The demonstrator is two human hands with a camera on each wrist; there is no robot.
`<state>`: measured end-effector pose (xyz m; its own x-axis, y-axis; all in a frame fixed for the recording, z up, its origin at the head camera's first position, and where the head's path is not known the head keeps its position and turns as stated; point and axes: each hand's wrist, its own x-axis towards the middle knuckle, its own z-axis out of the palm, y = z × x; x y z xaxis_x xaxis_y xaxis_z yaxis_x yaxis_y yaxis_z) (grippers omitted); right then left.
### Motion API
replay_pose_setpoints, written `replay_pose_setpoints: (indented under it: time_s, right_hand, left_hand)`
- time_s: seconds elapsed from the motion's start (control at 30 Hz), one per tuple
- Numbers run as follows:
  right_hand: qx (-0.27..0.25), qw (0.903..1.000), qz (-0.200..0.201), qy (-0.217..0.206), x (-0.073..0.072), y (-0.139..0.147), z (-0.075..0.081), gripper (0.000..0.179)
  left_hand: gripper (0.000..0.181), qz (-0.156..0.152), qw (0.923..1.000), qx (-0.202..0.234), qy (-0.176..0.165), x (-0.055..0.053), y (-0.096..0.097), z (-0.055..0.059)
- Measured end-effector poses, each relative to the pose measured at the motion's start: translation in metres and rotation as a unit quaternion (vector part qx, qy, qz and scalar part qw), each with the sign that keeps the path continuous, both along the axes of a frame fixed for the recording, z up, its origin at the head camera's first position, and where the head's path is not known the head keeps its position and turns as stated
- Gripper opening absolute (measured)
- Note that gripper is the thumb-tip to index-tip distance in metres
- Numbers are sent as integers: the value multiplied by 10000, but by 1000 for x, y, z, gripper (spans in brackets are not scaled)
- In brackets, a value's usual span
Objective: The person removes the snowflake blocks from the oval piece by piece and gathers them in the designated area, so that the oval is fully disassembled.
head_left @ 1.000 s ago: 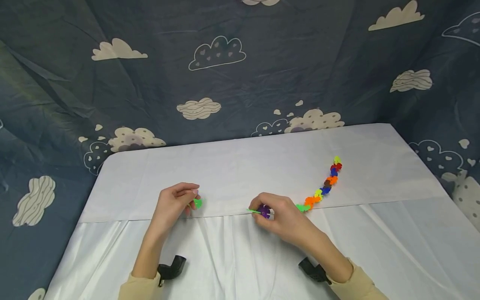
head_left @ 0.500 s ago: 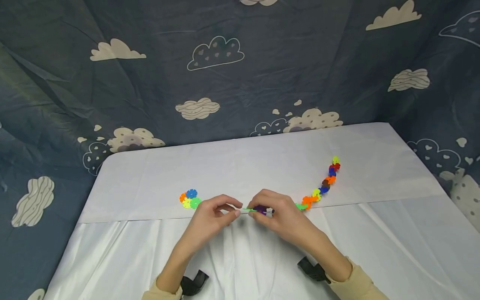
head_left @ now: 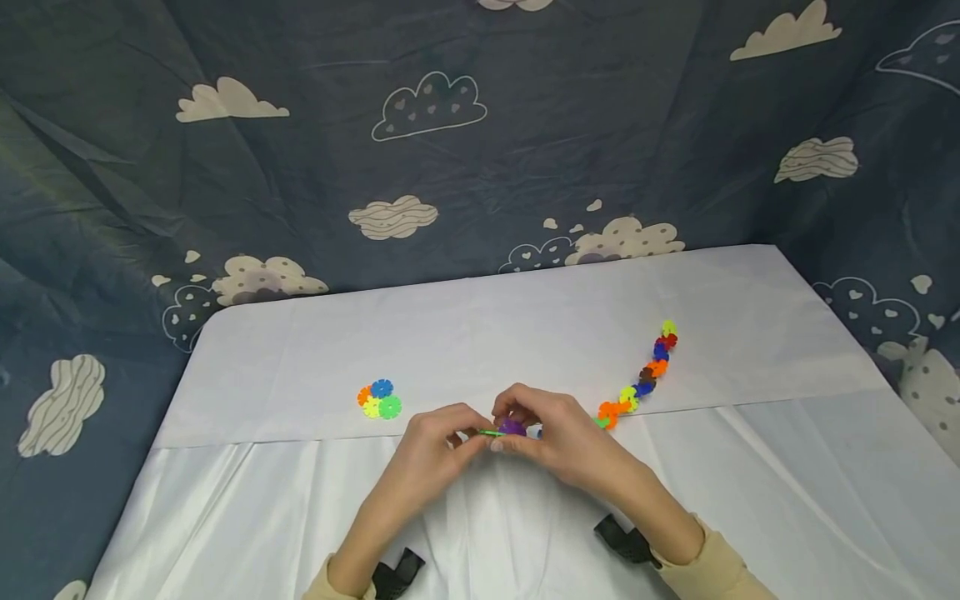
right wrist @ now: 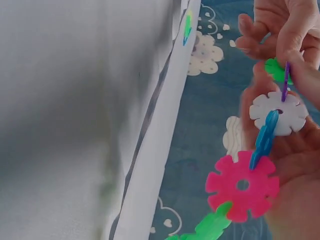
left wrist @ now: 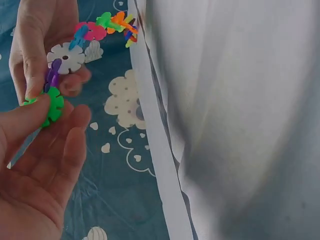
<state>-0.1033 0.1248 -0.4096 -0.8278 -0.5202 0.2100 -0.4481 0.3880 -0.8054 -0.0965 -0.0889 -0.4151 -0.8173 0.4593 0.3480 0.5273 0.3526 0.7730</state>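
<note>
Chain (head_left: 647, 379) of notched discs lies partly on the table's right half, and its other end is in the two hands. The left hand (head_left: 431, 454) pinches the green disc (left wrist: 54, 107) at this end between thumb and fingers. The right hand (head_left: 551, 425) has its fingers closed on the purple disc (right wrist: 286, 82), which touches the green one; whether they are fully slotted, I cannot tell. After the purple come the white disc (right wrist: 290, 122), the blue disc (right wrist: 265, 137) and the pink disc (right wrist: 242, 205). From the head view, the right hand covers this middle part. To the left of the hands, well apart from the chain, four loose discs (head_left: 389, 407) lie close together: orange, blue, yellow and green. Nothing stands between the hands. White cloth (head_left: 465, 333) covers the table, with soft folds on its near part. Around it hangs a dark blue curtain (head_left: 315, 175) with printed pale clouds. Both sleeves (head_left: 712, 569) are beige, and each wrist carries a black device (head_left: 626, 540).
</note>
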Motion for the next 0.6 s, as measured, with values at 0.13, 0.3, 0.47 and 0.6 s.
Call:
replay_pose_setpoints:
  time_s: [0.13, 0.3, 0.47, 0.6]
  right_hand:
    - [336, 9983, -24, -466, 0, 3, 1, 30]
    - [576, 9940, 217, -900, 0, 7, 1, 16]
    - [511, 9900, 520, -1208, -1, 10, 3, 17]
    - [505, 9859, 642, -1457, -2, 10, 5, 13]
  left_hand:
    - [21, -49, 9997, 210, 84, -1, -1, -1]
    - [20, -71, 9996, 267, -66, -3, -2, -3]
    - [18, -114, 9993, 289, -207, -5, -3, -4]
    - [18, -154, 9991, 292, -267, -5, -2, -6]
